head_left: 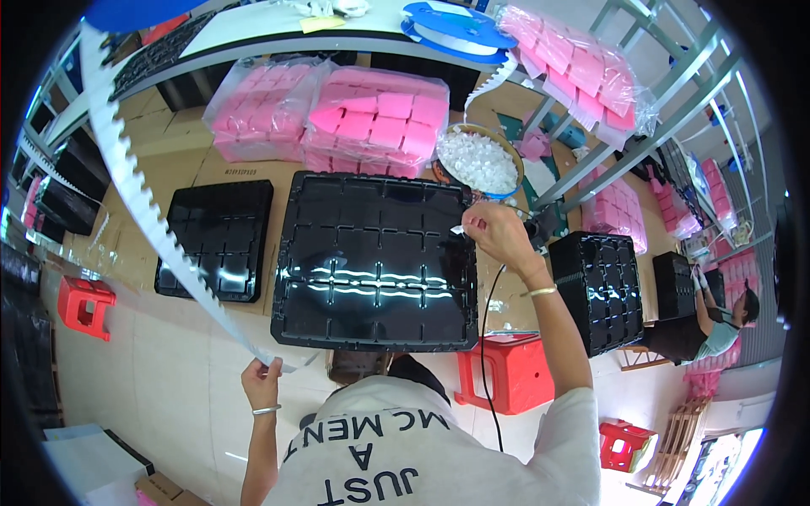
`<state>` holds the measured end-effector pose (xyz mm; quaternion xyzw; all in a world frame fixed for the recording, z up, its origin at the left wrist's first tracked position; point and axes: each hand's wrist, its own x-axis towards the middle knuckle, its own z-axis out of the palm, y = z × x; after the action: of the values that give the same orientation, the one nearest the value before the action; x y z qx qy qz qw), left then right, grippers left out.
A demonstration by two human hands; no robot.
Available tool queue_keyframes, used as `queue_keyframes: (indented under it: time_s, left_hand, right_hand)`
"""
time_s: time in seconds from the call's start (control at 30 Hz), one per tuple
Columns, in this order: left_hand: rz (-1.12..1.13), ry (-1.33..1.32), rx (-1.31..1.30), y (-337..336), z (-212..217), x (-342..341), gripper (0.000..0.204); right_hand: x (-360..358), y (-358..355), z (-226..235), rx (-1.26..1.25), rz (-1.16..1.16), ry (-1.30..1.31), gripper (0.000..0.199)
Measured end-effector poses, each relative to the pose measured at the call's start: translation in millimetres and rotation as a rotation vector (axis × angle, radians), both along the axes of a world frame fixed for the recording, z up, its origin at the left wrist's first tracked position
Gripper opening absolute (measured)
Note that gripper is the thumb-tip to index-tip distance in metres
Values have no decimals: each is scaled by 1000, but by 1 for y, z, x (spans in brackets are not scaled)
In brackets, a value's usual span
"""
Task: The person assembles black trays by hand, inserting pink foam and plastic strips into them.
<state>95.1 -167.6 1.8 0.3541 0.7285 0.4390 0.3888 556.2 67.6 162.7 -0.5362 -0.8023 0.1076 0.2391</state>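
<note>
Between the fingers of my left hand (262, 384) is the lower end of a long white strip with a notched edge (156, 223). The strip hangs in a curve from a blue reel (139, 13) at the upper left. My right hand (499, 234) is closed over the far right corner of a large black plastic tray (375, 261). Its fingertips pinch a small white piece (457, 229) at the tray's edge. The tray lies in front of me, its shiny ribbed surface up. My left hand is apart from it, to the near left.
Left lies another black tray (218, 240); right stands a stack of black trays (597, 291). Behind are bagged pink foam blocks (380, 114), a basin of white pieces (479, 164) and a second blue reel (456, 32). A red stool (515, 375) and black cable (486, 363) are near me. Another person (717, 325) works far right.
</note>
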Motion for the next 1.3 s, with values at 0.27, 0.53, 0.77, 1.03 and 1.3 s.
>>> queue_keyframes:
  time_s: [0.27, 0.53, 0.77, 1.03, 1.3]
  left_hand:
    - [0, 211, -34, 10, -22, -11, 16]
    - [0, 211, -59, 31, -20, -10, 14]
    - [118, 135, 105, 46, -8, -20, 34]
    - [299, 103, 404, 77, 83, 4, 24]
    - [-80, 142, 439, 157, 148, 59, 7]
  right_hand:
    - [2, 80, -34, 79, 46, -265, 10]
    - [3, 104, -63, 147, 133, -253, 11]
    - [-9, 94, -61, 159, 135, -287, 8]
    - [-11, 78, -53, 131, 133, -239, 7]
    - [48, 119, -61, 182, -139, 71, 4]
